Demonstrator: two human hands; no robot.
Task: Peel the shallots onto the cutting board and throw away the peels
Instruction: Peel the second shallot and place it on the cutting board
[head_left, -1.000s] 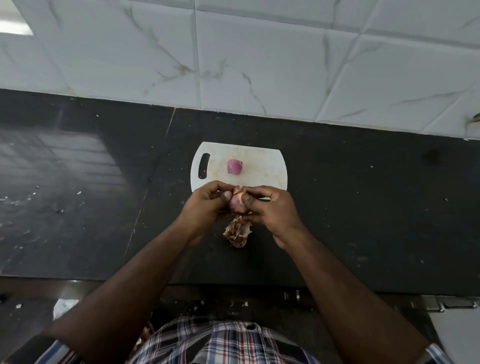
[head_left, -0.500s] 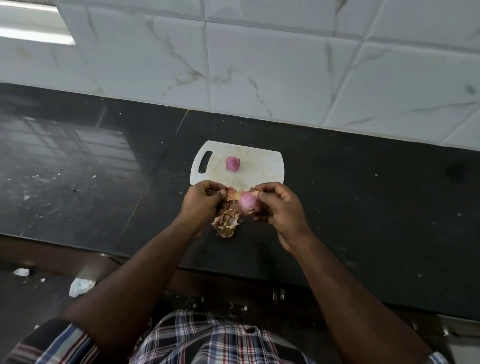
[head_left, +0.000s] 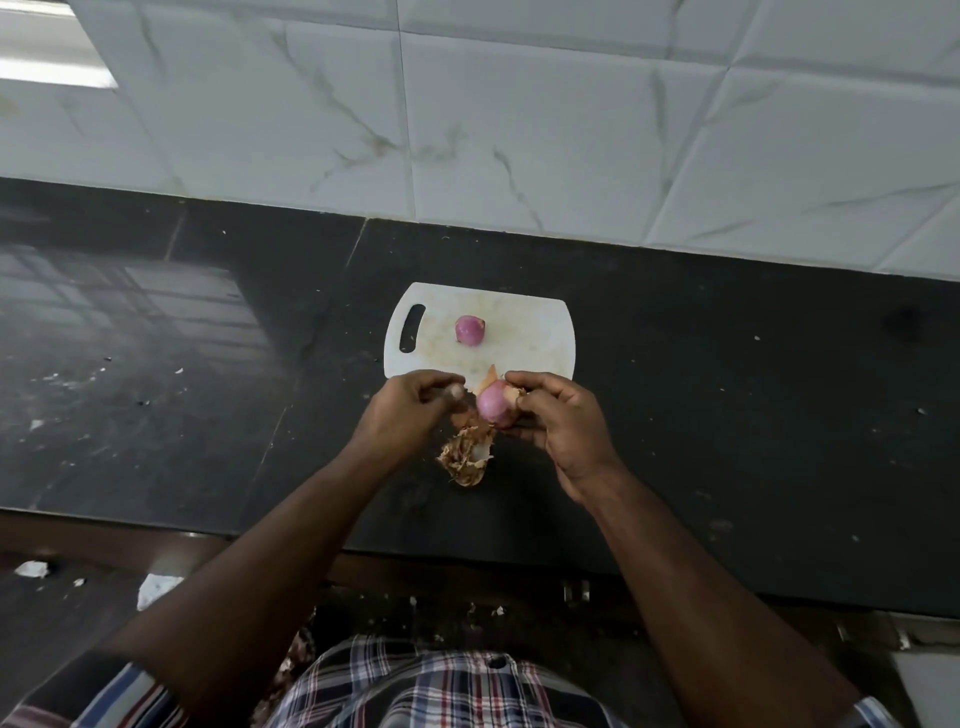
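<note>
— Hands are drawing apart compared with half a second back: the left hand (head_left: 410, 410) is pulling away to its own side, and the shallot in hand (head_left: 496, 407) is showing far more bare pink flesh than it was a second ago.

— How are the hands sitting on it?

— The right hand (head_left: 558, 421) is gripping the shallot, fingers curled round its far side, with a flap of dry skin (head_left: 488, 378) sticking up at the top. The left hand's fingers are bunched at the tips; it seems to be pinching a strip of peel, though whether anything is caught there I cannot tell for sure.

— And round about?

— A heap of brown peels (head_left: 466, 457) is lying on the black counter (head_left: 727, 415) just under the hands. Beyond them the white cutting board (head_left: 530, 332) is carrying one peeled shallot (head_left: 470, 330). Scraps are lying on the floor at lower left.

— So which step?

— Peeling the second shallot, I judge, nearly done. Next calls for stripping that last flap, then setting the bulb on the board beside the first. Gathering the peels for the bin is waiting after that; the papery bits will likely scatter unless scooped together.
</note>
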